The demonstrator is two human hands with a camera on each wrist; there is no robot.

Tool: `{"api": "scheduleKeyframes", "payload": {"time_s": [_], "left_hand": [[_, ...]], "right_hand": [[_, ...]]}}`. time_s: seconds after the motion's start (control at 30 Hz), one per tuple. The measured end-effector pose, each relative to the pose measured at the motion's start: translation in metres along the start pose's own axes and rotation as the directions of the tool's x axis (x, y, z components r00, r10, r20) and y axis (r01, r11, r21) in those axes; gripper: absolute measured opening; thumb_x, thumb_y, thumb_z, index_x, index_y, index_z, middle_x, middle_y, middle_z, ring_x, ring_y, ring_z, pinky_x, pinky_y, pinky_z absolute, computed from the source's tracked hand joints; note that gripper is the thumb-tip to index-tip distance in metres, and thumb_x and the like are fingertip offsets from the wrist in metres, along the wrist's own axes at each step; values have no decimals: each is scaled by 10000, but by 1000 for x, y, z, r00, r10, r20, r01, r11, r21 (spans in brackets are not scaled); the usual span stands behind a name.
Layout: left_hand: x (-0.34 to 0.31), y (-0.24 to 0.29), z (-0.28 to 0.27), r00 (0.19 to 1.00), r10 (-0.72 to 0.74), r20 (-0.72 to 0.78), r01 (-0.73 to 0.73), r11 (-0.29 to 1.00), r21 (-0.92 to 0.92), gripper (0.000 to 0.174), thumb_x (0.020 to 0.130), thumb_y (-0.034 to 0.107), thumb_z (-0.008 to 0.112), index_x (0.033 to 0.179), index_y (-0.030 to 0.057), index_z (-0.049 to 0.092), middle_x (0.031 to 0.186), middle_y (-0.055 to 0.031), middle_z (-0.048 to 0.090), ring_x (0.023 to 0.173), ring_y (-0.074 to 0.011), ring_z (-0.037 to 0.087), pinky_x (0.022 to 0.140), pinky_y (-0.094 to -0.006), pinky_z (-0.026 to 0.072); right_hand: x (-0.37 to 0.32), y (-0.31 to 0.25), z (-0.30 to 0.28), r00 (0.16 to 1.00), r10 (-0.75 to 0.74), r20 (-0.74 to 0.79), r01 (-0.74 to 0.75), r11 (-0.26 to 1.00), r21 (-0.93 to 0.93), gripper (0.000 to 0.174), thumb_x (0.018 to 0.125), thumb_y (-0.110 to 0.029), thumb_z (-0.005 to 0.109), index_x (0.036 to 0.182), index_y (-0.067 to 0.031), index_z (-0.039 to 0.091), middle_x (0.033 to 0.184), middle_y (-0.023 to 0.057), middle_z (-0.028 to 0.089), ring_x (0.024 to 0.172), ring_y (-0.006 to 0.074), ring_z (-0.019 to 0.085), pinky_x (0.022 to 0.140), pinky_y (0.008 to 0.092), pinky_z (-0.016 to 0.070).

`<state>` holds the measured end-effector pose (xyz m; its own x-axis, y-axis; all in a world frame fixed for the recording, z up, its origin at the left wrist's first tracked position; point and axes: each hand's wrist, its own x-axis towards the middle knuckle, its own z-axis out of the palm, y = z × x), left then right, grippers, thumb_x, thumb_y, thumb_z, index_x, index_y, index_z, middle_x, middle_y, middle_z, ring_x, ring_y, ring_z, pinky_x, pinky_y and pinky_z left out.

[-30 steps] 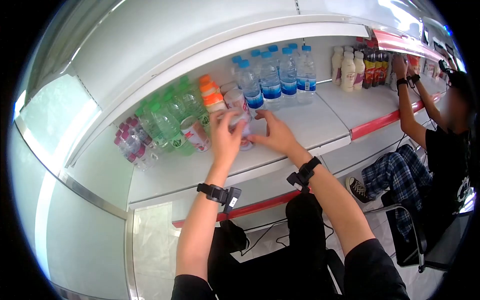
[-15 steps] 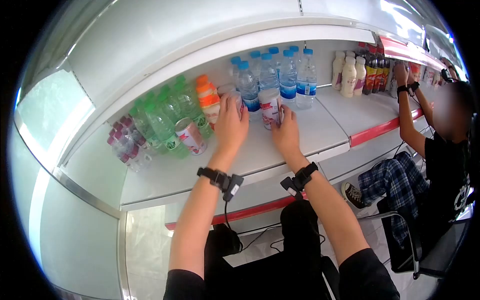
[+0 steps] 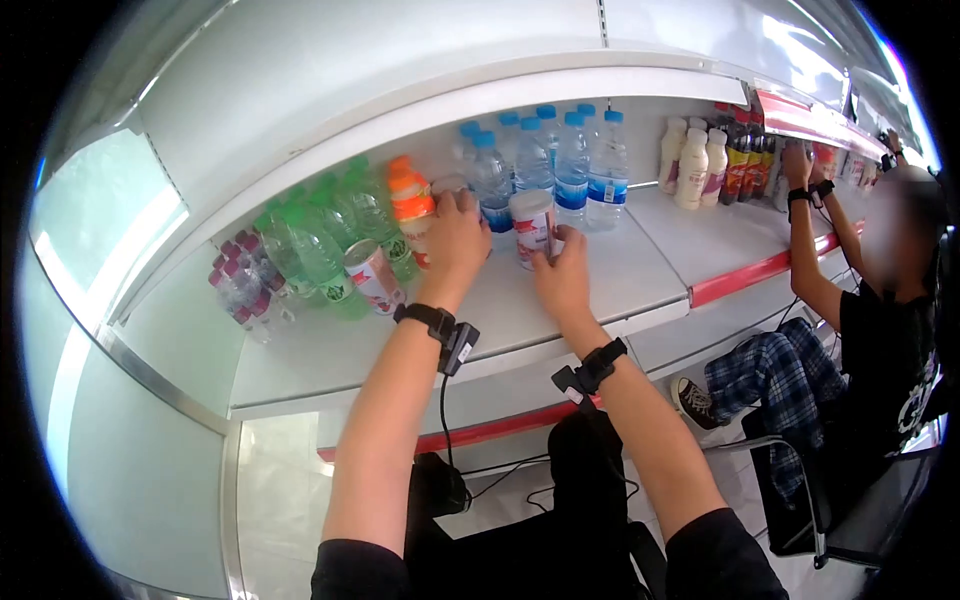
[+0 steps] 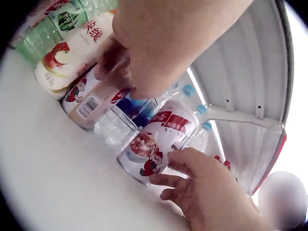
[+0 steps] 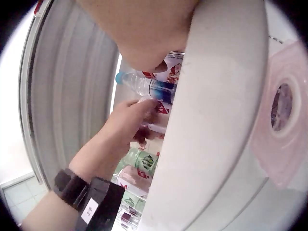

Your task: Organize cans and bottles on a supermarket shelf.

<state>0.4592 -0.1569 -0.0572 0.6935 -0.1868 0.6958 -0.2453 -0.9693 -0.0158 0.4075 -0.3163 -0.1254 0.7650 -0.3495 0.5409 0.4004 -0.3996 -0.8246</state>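
On the shelf, my left hand (image 3: 458,245) grips a white and red porridge can (image 4: 89,106) from above, next to an orange-capped milk drink bottle (image 3: 408,205). Its fingers hide much of that can in the head view. Another porridge can (image 3: 532,228) of the same kind stands upright in front of the blue-capped water bottles (image 3: 570,180). Beside it is my right hand (image 3: 567,280), with fingers loosely bent and tips at the can's right side. A third can (image 3: 373,277) stands farther left, in front of green-capped bottles (image 3: 325,250).
Small purple-capped bottles (image 3: 245,280) fill the shelf's left end. White bottles (image 3: 693,168) and dark drink bottles (image 3: 745,150) stand on the right section. An upper shelf edge (image 3: 480,115) overhangs the row. Another person (image 3: 880,320) sits at the right, reaching into the shelf.
The right hand has set a can upright in front of the water bottles and drawn back slightly from it. The left hand has moved onto the can beside the orange-capped bottle.
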Motion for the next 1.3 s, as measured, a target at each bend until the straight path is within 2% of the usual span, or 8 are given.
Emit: {"api": "scheduleKeyframes", "payload": {"time_s": [0.37,0.6,0.67,0.73,0.9,1.07,1.13,1.3], "left_hand": [[-74,-13,-42,966,-80,-247,4,956,-293,583,791,228,788,1325,179,558,1324,-134,488,933,-357,679,715,-450,570],[-123,-79,-94,936,-240,-259,141,927,-347,637,720,236,843,1290,152,572,1267,-123,542,1099,-340,609,823,-457,542],[-123,-107,-97,868,-379,-321,246,889,-385,630,710,239,853,1258,109,571,1243,-137,557,1091,-362,612,839,-449,533],[-119,-126,-91,853,-420,-309,276,867,-416,645,699,245,864,1247,80,565,1231,-138,563,1082,-362,612,856,-440,524],[-134,-143,-75,887,-305,-347,169,914,-370,747,697,256,879,1314,67,503,1234,-161,557,1034,-378,617,840,-437,520],[-152,-130,-81,829,-558,-38,408,650,-642,863,705,259,884,1403,58,418,1221,-165,543,1031,-363,600,836,-439,514],[-156,-139,-72,833,-533,-146,357,721,-594,858,715,264,877,1406,64,409,1216,-171,544,1046,-377,599,819,-447,519],[-155,-138,-77,860,-495,-127,343,743,-575,846,701,266,880,1378,40,427,1271,-194,551,1107,-418,590,863,-479,511]], "right_hand": [[3,11,-3,1000,-17,-15,16,999,-48,571,825,-151,696,1300,27,432,1290,244,500,1115,461,564,935,481,486],[8,19,3,997,25,70,-27,999,33,600,820,-118,702,1341,25,441,1301,235,560,1183,417,557,995,466,454],[10,21,6,994,47,101,-47,999,-2,591,826,-113,701,1342,17,441,1304,225,562,1165,401,572,927,445,501],[10,26,6,996,-85,9,85,995,-58,559,839,-130,691,1322,28,457,1190,171,644,613,211,663,572,339,538],[10,16,2,998,-18,56,19,1000,-18,581,849,-164,700,1340,21,450,1220,172,639,623,207,670,562,338,534],[8,-2,6,995,-6,102,8,1000,-19,608,831,-165,713,1346,14,443,1249,195,623,649,240,674,599,361,543],[5,0,-4,992,106,69,-109,993,45,639,827,-180,723,1362,13,432,1263,180,625,596,207,657,544,345,528],[31,5,0,957,208,202,-206,978,-31,666,769,-320,805,1259,14,503,961,129,714,546,167,626,466,305,485]]}}
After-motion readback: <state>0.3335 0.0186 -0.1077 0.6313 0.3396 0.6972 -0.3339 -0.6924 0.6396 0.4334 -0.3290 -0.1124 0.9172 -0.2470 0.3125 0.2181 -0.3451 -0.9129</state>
